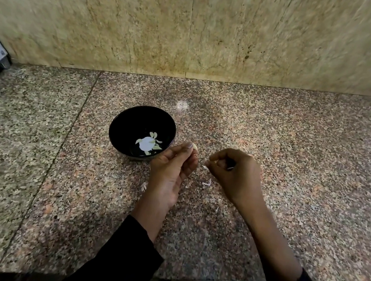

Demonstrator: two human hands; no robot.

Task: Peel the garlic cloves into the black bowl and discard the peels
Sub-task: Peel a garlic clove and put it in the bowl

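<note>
now i see my left hand [172, 165] pinching a garlic clove [194, 147] at its fingertips, just right of the black bowl [119, 123], which lies on its near left. my right hand [232, 171] is curled, seemingly nipping a peel scrap [205, 167]. loose peels [207, 182] dot the bench [297, 157]. i judge the left hand nearer for the drop.

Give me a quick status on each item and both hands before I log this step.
black bowl: upright on the counter, holding several peeled cloves.
garlic clove: pinched at the left hand's fingertips, beside the bowl.
left hand: holds the clove.
right hand: fingers curled, pinching a bit of peel.
peel scraps: loose on the granite counter, not yet discarded.
</note>
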